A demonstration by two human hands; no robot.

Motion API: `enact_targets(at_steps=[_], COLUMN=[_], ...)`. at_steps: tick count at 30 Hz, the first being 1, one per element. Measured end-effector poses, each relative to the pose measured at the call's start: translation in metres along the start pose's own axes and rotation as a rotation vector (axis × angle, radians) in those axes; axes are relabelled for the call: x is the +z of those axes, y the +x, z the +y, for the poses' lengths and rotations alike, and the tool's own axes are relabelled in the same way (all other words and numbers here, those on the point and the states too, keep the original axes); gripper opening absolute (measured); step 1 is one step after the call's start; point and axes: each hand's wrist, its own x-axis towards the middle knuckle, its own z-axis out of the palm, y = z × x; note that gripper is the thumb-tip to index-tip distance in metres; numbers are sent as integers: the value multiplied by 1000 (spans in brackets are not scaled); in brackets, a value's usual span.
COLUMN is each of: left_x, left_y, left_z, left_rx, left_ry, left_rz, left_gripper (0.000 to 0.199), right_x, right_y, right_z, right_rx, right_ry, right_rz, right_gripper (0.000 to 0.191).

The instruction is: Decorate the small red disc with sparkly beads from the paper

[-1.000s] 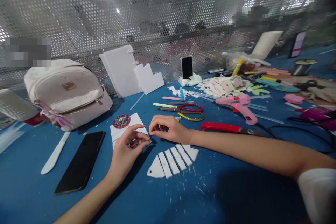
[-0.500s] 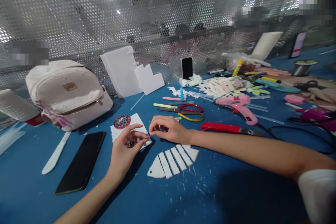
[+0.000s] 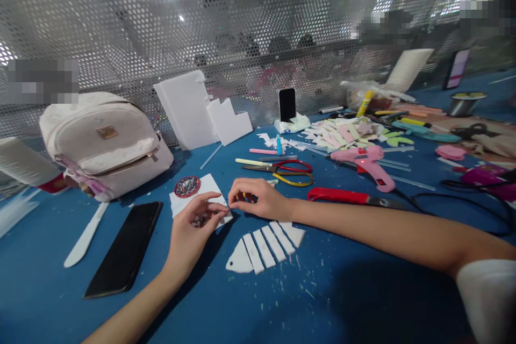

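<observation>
Head view: both hands meet over the middle of the blue table [image 3: 363, 301], toward its near edge. The left hand [image 3: 192, 231] is curled with thumb and fingertips pinched together over a small cluster of sparkly bits [image 3: 199, 219], and it rests on the white foam square [image 3: 198, 199]. The right hand [image 3: 258, 199] pinches something tiny at its fingertips, right against the left hand's fingertips; what exactly it grips is too small to tell, though a yellow strip seems tucked under its fingers. A round glittery disc [image 3: 187, 186] sits on the far corner of that foam square.

Just toward the near edge lie the cut foam pieces [image 3: 264, 247]: 1 pointed end piece, about 4 narrow strips and a wedge-shaped piece, laid side by side like a fish body. So, by my reading, the cutting is done and the decorating is only starting, since none of those pieces carries any sparkle yet.

The red scissors [image 3: 288, 166] and pink glue gun [image 3: 368, 164] lie untouched farther back, the black phone [image 3: 124, 247] and white backpack [image 3: 100, 140] to the left.
</observation>
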Motion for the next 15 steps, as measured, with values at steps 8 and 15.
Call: enact_targets(at_steps=[8, 15], left_x=[0, -2], left_y=[0, 1], left_z=[1, -3], left_rx=[25, 16], left_ry=[11, 24], left_rz=[2, -1], left_gripper=[27, 27], right_x=[0, 0], right_y=[0, 0], right_z=[1, 2], right_rx=[-32, -17], right_ry=[-25, -37], right_rz=[-34, -52], right_gripper=[7, 7])
